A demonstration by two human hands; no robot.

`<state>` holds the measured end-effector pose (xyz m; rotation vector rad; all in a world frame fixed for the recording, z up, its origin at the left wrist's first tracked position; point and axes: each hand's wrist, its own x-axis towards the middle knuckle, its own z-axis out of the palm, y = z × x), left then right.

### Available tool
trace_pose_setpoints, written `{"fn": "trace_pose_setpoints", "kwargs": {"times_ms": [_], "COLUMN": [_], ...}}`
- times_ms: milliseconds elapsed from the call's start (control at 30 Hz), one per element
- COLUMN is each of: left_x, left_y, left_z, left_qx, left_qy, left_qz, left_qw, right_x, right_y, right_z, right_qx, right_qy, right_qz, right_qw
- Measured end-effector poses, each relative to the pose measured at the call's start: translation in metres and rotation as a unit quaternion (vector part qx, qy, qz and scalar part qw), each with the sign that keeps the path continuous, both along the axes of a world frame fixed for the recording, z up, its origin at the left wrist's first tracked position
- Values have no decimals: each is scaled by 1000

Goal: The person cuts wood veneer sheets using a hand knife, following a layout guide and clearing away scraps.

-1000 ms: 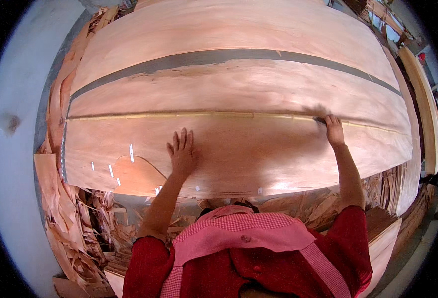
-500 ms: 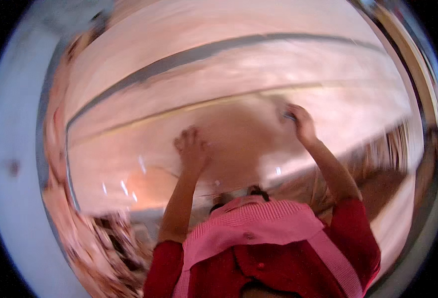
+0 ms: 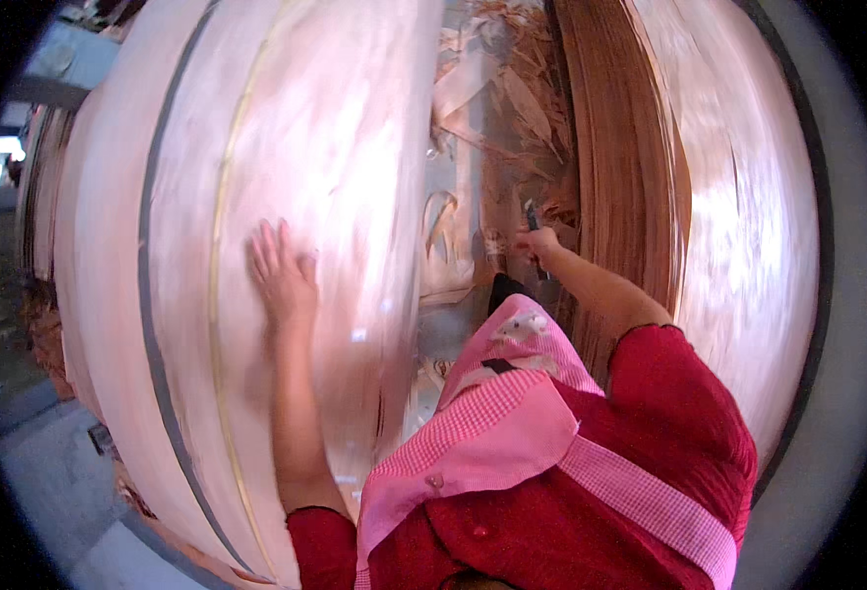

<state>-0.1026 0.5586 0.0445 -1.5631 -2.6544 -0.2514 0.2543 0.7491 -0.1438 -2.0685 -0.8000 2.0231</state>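
Note:
A large pale veneer sheet [image 3: 345,147] fills the left half, with a thin yellow strip [image 3: 219,211] lying lengthwise on it and a grey band [image 3: 148,246] farther left. My left hand [image 3: 284,270] rests on the sheet, fingers spread and holding nothing. My right hand [image 3: 541,246] is closed on a dark tool [image 3: 532,215] with a lighter tip, probably a cutter or knife, held off the sheet's right edge above the littered floor. The picture is slightly blurred, so the tool's exact kind is unclear.
Torn veneer scraps [image 3: 492,88] cover the floor between the sheet and a tall brown stack of veneer [image 3: 605,118]. Another pale veneer sheet [image 3: 748,216] lies on the right, bordered by grey floor. Further stacks [image 3: 50,167] stand at the far left.
The view has swung round, so the yellow strip now runs vertically. My right hand with the tool has moved from the strip to beyond the sheet's edge; my left hand remains spread on the veneer.

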Motion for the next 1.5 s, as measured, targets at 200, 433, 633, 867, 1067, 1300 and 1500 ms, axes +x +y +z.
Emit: {"fn": "trace_pose_setpoints", "kwargs": {"times_ms": [200,433,633,867,1067,1300,1500], "left_x": [-71,-61,-86,-78,-55,6,181], "left_y": [187,208,211,206,167,172,180], "left_z": [-76,-78,-112,-110,-68,-48,-36], "left_qx": [-25,-50,-45,-73,-57,108,239], "left_qy": [-3,-32,-15,-16,-29,-206,-792], "left_qz": [-5,33,40,64,55,36,65], "left_qw": [1000,998,998,995,996,972,557], "right_x": [-17,-95,-206,-275,-161,-2,76], "right_y": [105,290,383,431,379,247,107], "right_z": [-157,-356,-503,-500,-333,9,182], "right_qx": [-27,33,21,74,339,379,446], "right_qy": [108,137,165,173,67,149,294], "right_qz": [42,-67,-88,-122,87,305,399], "right_qw": [993,988,982,975,934,861,745]}}
